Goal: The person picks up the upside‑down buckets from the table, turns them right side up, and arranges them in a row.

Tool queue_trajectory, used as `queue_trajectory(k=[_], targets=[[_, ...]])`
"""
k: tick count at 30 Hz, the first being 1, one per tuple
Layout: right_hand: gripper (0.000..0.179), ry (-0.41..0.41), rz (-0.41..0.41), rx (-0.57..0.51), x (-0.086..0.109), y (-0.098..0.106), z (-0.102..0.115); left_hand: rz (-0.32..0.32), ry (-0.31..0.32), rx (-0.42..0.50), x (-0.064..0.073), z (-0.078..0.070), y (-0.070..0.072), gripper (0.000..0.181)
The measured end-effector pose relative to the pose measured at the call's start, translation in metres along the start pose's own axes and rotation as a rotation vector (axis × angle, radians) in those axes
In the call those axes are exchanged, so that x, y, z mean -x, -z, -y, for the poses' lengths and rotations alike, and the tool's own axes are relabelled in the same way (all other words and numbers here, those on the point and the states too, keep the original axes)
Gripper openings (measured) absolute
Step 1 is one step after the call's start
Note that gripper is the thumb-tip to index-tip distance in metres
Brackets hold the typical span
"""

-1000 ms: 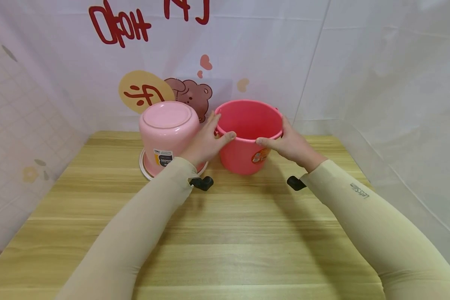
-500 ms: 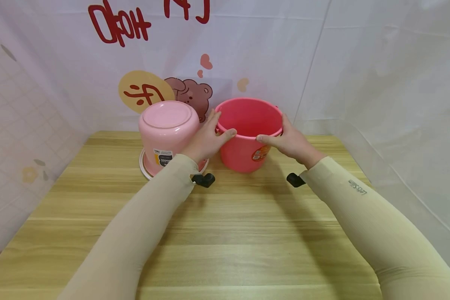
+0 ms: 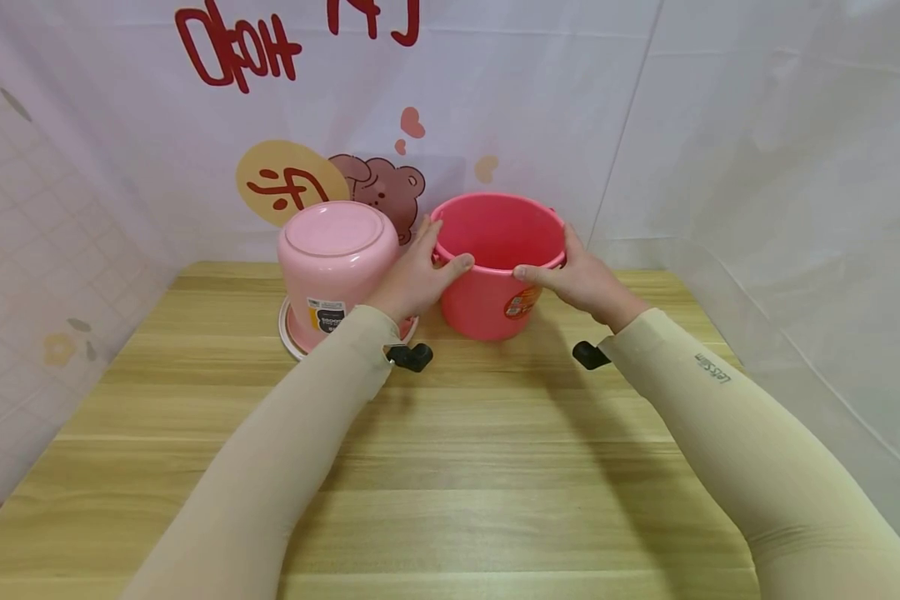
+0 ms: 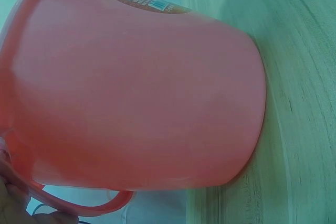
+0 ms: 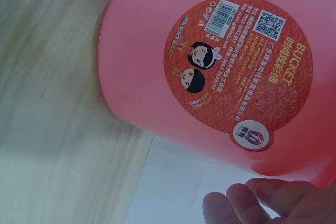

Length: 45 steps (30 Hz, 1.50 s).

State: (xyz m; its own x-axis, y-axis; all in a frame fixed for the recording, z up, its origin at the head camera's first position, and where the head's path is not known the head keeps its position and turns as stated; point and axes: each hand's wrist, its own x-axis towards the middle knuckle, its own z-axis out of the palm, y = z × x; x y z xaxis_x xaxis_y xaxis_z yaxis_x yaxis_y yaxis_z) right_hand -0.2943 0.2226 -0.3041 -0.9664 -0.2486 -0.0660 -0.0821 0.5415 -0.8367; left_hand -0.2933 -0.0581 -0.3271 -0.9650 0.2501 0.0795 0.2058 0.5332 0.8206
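Note:
A bright pink-red plastic bucket [image 3: 482,307] stands upright at the back of the table, its mouth facing up. My left hand [image 3: 418,277] grips its left side, thumb over the front of the rim and fingers along the outside. On the opposite side my right hand [image 3: 587,283] holds the rim the same way. In the left wrist view the bucket's smooth wall [image 4: 136,98] fills much of the frame, its base right at the wood, and part of the handle [image 4: 105,208] shows low down. A round orange-red label [image 5: 236,77] faces the right wrist camera.
Close to my left forearm, a paler pink bucket [image 3: 337,271] sits upside down on its wide rim, with a yellow-black label. White printed cloth [image 3: 525,108] hangs behind and on both sides of the wooden table [image 3: 465,467]. Black camera mounts [image 3: 411,357] jut from both wrists.
Both hands have shifted the bright pink-red bucket slightly back toward the rear cloth, keeping their hold on the rim. The upside-down bucket has stayed in place.

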Motion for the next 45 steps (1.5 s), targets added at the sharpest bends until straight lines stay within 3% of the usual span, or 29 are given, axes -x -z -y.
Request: queue_trajectory(k=[11, 45], targets=[[0.119, 0.037, 0.011, -0.043, -0.005, 0.0, -0.001, -0.003, 0.017, 0.007, -0.002, -0.003, -0.001, 0.099], [0.121, -0.002, 0.023, -0.031, -0.011, 0.004, -0.001, -0.011, 0.045, -0.048, -0.01, -0.004, -0.004, 0.093]])
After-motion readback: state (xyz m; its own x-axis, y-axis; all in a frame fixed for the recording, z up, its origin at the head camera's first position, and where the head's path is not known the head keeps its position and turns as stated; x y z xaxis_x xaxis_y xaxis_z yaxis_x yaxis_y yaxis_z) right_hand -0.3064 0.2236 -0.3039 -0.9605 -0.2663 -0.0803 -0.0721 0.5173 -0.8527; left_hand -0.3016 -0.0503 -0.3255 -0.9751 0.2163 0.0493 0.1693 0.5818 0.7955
